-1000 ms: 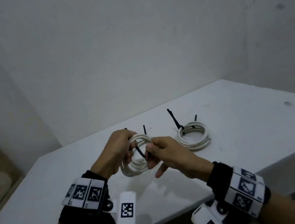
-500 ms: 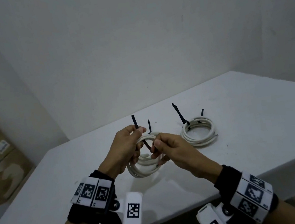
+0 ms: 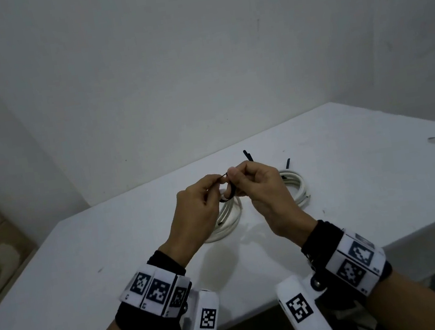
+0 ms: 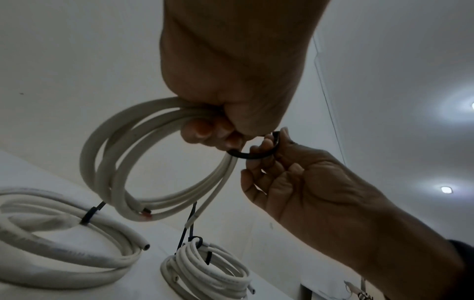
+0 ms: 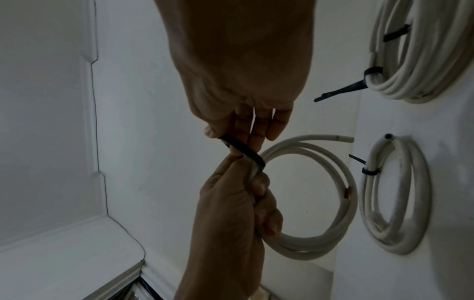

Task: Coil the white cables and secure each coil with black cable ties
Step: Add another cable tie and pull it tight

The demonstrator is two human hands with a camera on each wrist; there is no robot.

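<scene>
the white cable coil (image 4: 143, 162) hangs above the table (image 3: 351, 174), gripped at its top by the left hand (image 3: 197, 209). the black tie (image 4: 256, 155) loops rightward from there into the right hand (image 3: 258, 187), which pinches it; closing it looks to be a job for the right hand.

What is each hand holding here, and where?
Left hand grips the white cable coil at its top, bunching the loops. Right hand pinches the black cable tie looped there.

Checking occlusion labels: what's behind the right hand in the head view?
Behind the right hand: a tied coil on the table, two tie tails sticking up. The hand covers the coil's left half.
</scene>
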